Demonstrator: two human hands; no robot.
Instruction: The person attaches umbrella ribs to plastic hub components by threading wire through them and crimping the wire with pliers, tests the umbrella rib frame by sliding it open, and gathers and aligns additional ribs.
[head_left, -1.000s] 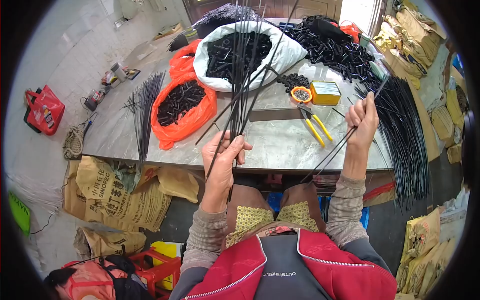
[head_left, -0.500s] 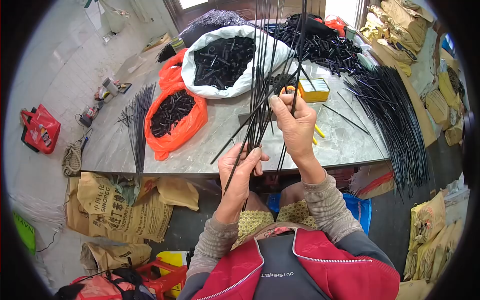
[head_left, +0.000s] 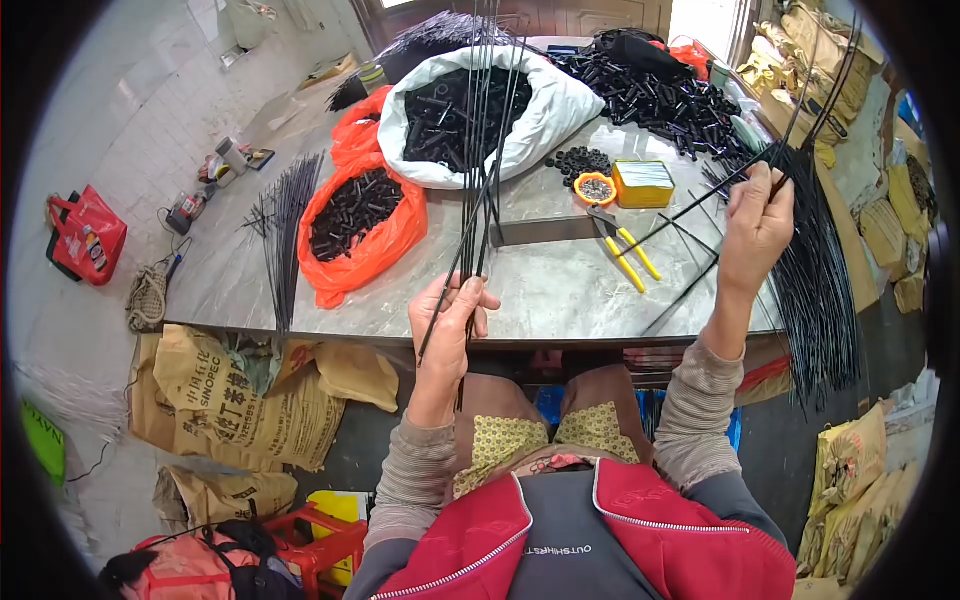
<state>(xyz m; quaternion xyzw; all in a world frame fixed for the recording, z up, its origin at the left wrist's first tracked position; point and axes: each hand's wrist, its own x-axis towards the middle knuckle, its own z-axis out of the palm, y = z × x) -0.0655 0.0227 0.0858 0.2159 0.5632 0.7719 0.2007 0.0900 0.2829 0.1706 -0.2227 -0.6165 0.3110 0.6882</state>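
My left hand (head_left: 445, 325) is closed round a small bunch of thin black rods (head_left: 476, 150), which stand nearly upright above the table's front edge. Out to the right, my right hand (head_left: 757, 225) pinches a few more thin black rods, some slanting up to the right and one pointing down to the left. A large bundle of black rods (head_left: 822, 310) hangs over the table's right edge beside that hand. Between my hands lie pliers with yellow handles (head_left: 638, 262) and a dark flat bar (head_left: 550, 231). Loose rods (head_left: 690, 285) lie near the right forearm.
Behind the bar are an orange cup of small metal bits (head_left: 595, 189), a yellow tin (head_left: 643, 186) and black rings (head_left: 578, 163). A white sack (head_left: 572, 105) and a red bag (head_left: 395, 255) hold short black tubes. More rods (head_left: 283, 250) lie left; paper sacks (head_left: 240, 400) are below.
My right hand has moved right, away from my left, taking a few rods out of the bunch. The left hand keeps a smaller bunch. The pliers and bar are now uncovered.
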